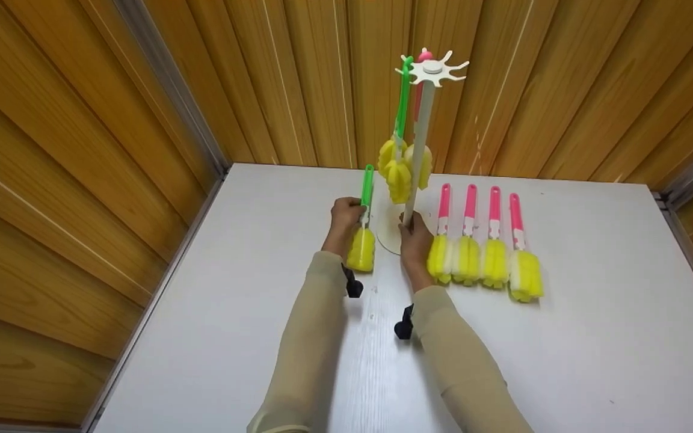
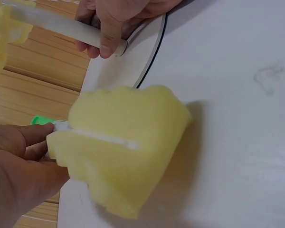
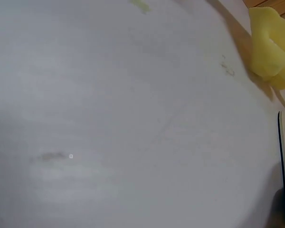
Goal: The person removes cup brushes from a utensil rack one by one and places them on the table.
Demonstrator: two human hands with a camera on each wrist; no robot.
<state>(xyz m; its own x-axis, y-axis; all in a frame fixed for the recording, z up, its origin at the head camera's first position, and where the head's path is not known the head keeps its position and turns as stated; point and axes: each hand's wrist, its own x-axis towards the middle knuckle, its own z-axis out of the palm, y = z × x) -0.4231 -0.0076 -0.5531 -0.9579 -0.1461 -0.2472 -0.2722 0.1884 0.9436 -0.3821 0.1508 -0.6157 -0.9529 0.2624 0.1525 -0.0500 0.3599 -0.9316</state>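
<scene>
A green-handled sponge brush (image 1: pixel 363 231) is held upright by the left hand (image 1: pixel 344 216), fingers (image 2: pixel 35 135) curled round the handle just above the yellow sponge head, w/ the head's near end at the white table (image 1: pixel 563 361). The pole of the white stand (image 1: pixel 420 141) is gripped near its base by the right hand (image 1: pixel 414 240), thumb wrapped round. Two brushes (image 1: pixel 399 162) are hung from the stand top. Four pink-handled brushes (image 1: pixel 485 243) are laid in a row right of the stand.

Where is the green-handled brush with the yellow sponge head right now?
In the head view, the green-handled sponge brush is held upright in the left hand, left of the white stand pole that the right hand grips.
</scene>
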